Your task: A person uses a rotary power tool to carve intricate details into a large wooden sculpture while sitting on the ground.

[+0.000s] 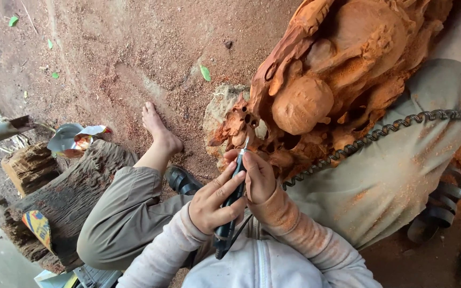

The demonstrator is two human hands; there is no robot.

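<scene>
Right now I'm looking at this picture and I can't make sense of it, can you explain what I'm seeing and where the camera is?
The camera sits on a person's head and looks straight down, so you see their own arms, lap and bare foot from above. There is no machine, just two bare hands. The left hand wraps a slim dark rotary tool in a pen-like grip; the right hand steadies it near the tip. The tip meets a large reddish wood carving that leans over the person's lap. A coiled flexible shaft runs off to the right. The dirt ground is covered in reddish sawdust, and a rough log lies at the left.
</scene>
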